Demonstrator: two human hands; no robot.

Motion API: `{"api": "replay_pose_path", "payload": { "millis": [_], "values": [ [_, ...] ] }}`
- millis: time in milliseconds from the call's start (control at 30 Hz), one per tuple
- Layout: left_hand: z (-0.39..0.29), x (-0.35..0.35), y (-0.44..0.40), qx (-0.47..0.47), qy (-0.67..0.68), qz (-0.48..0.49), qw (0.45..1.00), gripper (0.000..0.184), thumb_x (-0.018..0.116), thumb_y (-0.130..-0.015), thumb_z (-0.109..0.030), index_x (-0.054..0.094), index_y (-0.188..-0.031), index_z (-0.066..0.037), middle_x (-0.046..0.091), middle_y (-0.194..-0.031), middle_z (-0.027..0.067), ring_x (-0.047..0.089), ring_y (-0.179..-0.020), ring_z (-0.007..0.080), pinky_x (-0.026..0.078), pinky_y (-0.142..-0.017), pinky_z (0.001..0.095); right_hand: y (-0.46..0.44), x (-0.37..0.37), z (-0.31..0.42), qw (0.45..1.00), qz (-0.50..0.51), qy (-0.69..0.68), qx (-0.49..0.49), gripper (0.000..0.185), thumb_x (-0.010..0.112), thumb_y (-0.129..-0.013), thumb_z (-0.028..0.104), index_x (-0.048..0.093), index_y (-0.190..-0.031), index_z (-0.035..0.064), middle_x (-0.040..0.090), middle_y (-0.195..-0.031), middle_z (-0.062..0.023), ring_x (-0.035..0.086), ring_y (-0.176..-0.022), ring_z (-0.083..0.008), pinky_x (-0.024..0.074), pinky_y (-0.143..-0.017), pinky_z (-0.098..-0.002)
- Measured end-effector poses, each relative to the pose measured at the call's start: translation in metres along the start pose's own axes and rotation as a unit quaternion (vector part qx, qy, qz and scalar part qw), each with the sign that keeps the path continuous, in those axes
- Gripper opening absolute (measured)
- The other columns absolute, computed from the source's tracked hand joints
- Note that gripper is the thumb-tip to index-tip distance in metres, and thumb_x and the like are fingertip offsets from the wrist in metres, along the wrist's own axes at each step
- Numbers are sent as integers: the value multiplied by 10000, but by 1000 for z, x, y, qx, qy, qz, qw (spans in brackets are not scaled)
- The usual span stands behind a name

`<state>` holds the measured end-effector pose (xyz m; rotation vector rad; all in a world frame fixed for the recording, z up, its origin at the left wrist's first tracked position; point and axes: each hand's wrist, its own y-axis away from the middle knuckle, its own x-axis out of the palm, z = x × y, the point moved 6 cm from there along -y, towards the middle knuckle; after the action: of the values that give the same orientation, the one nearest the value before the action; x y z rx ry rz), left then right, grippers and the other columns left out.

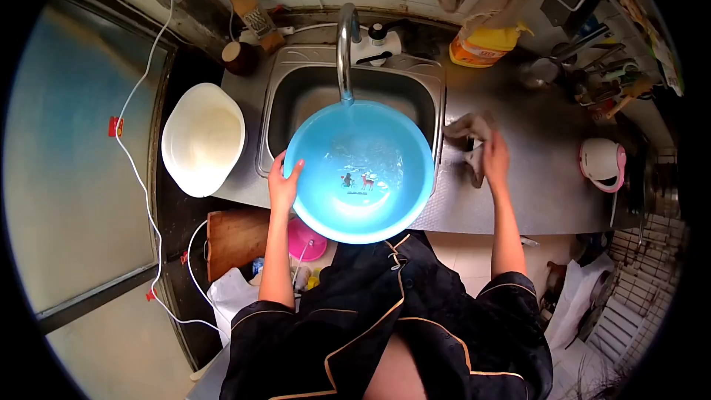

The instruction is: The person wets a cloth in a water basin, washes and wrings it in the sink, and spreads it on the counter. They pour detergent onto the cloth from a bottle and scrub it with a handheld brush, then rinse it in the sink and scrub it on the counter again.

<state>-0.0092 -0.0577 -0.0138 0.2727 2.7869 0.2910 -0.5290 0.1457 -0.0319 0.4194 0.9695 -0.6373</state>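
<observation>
Left fingers (278, 164) on blue basin (363, 238), mouth upward

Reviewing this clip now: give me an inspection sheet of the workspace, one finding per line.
Surface: metal counter with a sink set in.
Job's things: blue basin over the sink's front, below the faucet, with rippling water inside; brownish cloth on the counter.
Clutter: white tub left of the sink; yellow bottle by the back wall; pink-and-white item at right.
Hands: left hand grips the basin's left rim; right hand is at the cloth, grip unclear.
Cables: white cable runs down the left side.
Surroundings: frosted panel left; utensils right.
</observation>
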Motion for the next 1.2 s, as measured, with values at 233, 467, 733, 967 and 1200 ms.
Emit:
{"api": "replay_pose_path", "payload": {
  "millis": [233,467,733,967,1200],
  "values": [
    [4,-1,2,-39,31,-34,998,442,678,-925,-220,550,-1268,28,664,-1101,124,626,-980,157,506,-850,285,8,-61,70,788,-39,-613,47,382,483,-947,185,512,-1289,19,555,-1249,-60,529,-1130,-154,402,-982,-280],
    [-1,-2,1,-22,41,-37,998,398,634,-952,-232,564,-1253,19,668,-1106,134,610,-1037,183,479,-912,316,20,15,197,802,146,-577,43,504,641,-937,388,538,-1288,42,594,-1208,-93,557,-1097,-160,460,-918,-284],
    [-1,1,6,-3,54,-48,997,389,625,-956,-207,556,-1262,23,671,-1105,134,623,-1010,174,486,-900,305,28,78,251,796,91,-591,96,171,660,-863,171,654,-775,25,599,-699,-9,534,-635,-85,419,-588,-243],
    [2,1,9,-11,70,-53,996,379,645,-944,-208,571,-1235,24,681,-1077,128,627,-995,169,489,-887,304,18,84,227,866,150,-475,43,190,630,-837,132,658,-753,-37,623,-684,-21,581,-680,-97,451,-613,-265],
    [4,6,11,-33,120,-80,989,359,638,-949,-183,577,-1219,47,685,-1061,125,633,-967,158,491,-868,284,73,75,227,880,248,52,-403,332,721,-791,212,622,-1100,143,587,-1080,-139,578,-909,-349,478,-818,-421]
  ]
}}
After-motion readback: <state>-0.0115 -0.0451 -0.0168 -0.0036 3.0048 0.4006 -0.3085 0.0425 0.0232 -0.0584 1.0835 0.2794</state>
